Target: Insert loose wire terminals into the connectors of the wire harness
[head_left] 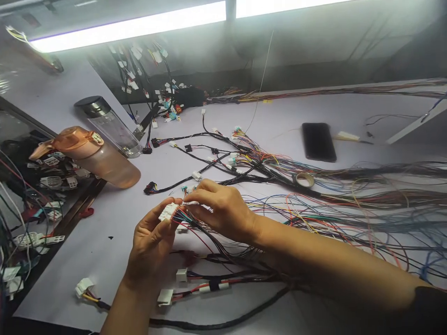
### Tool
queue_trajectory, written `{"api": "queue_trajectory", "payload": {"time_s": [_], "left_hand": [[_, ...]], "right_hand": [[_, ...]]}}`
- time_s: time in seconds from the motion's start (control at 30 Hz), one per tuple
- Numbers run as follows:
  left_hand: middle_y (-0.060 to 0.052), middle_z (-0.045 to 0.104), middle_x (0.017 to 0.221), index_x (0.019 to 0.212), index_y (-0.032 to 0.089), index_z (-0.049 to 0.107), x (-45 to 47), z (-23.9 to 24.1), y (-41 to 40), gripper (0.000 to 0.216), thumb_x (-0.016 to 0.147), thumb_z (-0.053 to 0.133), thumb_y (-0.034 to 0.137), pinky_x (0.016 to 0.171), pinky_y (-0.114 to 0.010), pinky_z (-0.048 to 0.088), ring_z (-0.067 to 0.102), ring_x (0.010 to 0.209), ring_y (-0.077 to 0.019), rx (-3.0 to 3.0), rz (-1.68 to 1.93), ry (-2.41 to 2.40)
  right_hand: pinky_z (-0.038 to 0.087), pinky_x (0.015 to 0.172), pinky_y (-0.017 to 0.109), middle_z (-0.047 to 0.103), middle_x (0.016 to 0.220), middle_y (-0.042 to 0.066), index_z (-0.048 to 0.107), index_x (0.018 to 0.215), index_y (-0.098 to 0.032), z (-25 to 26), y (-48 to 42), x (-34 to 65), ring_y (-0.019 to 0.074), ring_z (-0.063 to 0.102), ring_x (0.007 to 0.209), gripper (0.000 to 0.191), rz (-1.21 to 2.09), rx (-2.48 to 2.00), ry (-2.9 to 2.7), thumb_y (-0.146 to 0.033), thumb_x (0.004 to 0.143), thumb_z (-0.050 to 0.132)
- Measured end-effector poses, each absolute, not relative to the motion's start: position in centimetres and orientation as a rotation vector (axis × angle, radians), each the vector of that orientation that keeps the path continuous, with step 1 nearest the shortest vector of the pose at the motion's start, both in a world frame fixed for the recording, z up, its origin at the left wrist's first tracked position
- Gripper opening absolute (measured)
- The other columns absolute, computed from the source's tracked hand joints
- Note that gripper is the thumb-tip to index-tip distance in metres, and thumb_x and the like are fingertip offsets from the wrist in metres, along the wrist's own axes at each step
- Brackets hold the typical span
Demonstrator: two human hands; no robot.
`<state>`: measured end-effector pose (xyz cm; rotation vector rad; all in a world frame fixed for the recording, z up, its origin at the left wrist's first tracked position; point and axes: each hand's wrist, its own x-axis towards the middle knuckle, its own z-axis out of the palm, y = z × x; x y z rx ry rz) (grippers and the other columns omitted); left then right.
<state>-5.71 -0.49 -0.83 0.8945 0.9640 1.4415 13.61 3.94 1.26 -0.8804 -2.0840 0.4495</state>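
Note:
A white multi-pin connector (pixel 168 211) is gripped between the thumb and fingers of my left hand (pixel 153 237). Several thin coloured wires (pixel 190 218) run out of its right side and trail down to the right. Over the connector's wire side, my right hand (pixel 223 209) pinches with thumb and forefinger close together; what lies between those fingertips is too small to make out. Beneath my hands lie more cables, among them a white connector (pixel 182 275) on dark wires and another white connector (pixel 165 297) with red and black wires.
A peach drink bottle (pixel 108 163) and a clear bottle (pixel 115 128) lie at the left. Further back are a black phone (pixel 318 142) and a tape roll (pixel 303 180) among taped harness branches (pixel 258 167). Loose wires spread right. A white connector (pixel 84 287) sits at front left.

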Motion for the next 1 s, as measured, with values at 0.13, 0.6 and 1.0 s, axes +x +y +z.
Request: {"api": "queue_trajectory", "payload": {"time_s": [0.13, 0.6, 1.0], "left_hand": [[-0.008, 0.070, 0.110, 0.106, 0.021, 0.073, -5.4, -0.7, -0.6, 0.040, 0.069, 0.085, 0.030, 0.086, -0.019, 0.055, 0.069, 0.092, -0.0177, 0.871, 1.439, 0.984], [-0.007, 0.068, 0.115, 0.103, 0.020, 0.072, -5.6, -1.2, -0.2, 0.043, 0.065, 0.088, 0.034, 0.086, -0.017, 0.054, 0.068, 0.093, -0.0164, 0.790, 1.444, 0.976], [-0.004, 0.071, 0.099, 0.097, 0.021, 0.073, -5.2, -1.2, 0.1, 0.046, 0.058, 0.091, 0.038, 0.084, -0.016, 0.055, 0.068, 0.090, -0.0159, 0.749, 1.501, 0.990]], "right_hand": [[0.041, 0.063, 0.020, 0.063, 0.088, 0.001, 0.073, 0.097, -0.023, 1.2, 4.2, 13.8, 0.0091, 0.058, 0.076, 0.026, 0.296, -0.854, -2.117, -0.036, 0.100, 0.051], [0.042, 0.060, 0.021, 0.062, 0.084, 0.001, 0.071, 0.088, -0.018, 0.8, 3.7, 13.8, 0.0084, 0.058, 0.071, 0.023, 0.241, -0.835, -1.985, -0.025, 0.098, 0.051], [0.043, 0.060, 0.021, 0.059, 0.082, 0.003, 0.069, 0.086, -0.016, 1.1, 2.0, 13.0, 0.0085, 0.055, 0.068, 0.028, 0.284, -0.894, -2.005, -0.028, 0.100, 0.048]]}}
